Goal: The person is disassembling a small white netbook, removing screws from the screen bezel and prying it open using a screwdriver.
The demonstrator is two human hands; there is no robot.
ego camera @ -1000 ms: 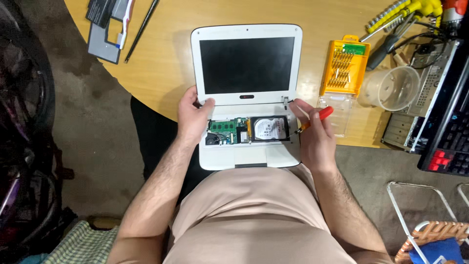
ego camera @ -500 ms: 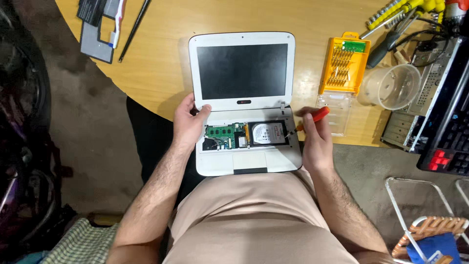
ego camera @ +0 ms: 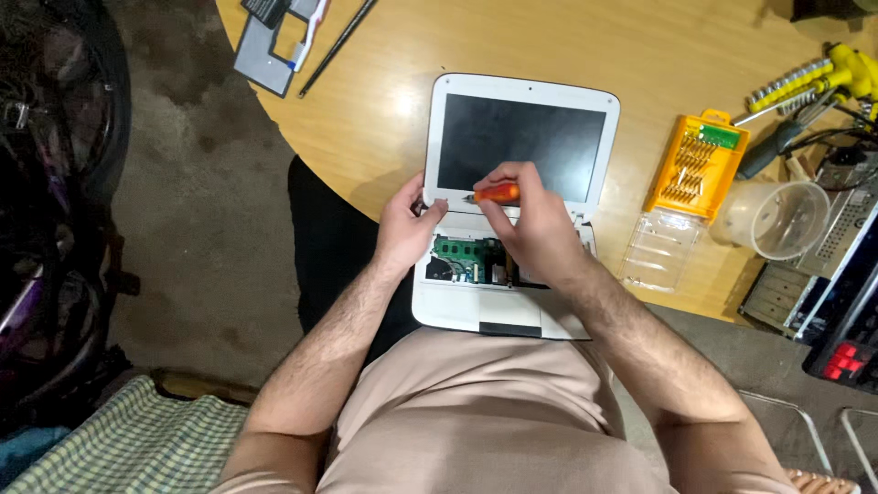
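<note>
A grey plastic panel (ego camera: pixel 267 55) and a thin black rod (ego camera: pixel 337 48) lie at the far left of the wooden table (ego camera: pixel 384 119); the left hand (ego camera: pixel 407 229) grips the left edge of the small white laptop (ego camera: pixel 512 201), fingers curled around its hinge corner; the laptop sits open at the table's near edge, its base uncovered so a green circuit board (ego camera: pixel 462 254) shows; the right hand (ego camera: pixel 535 224) pinches an orange-handled screwdriver (ego camera: pixel 494 194), held level with its tip pointing left toward the left hinge; further right lie an orange bit case (ego camera: pixel 697 165), its clear lid (ego camera: pixel 660 261) and a clear plastic cup (ego camera: pixel 776 220).
</note>
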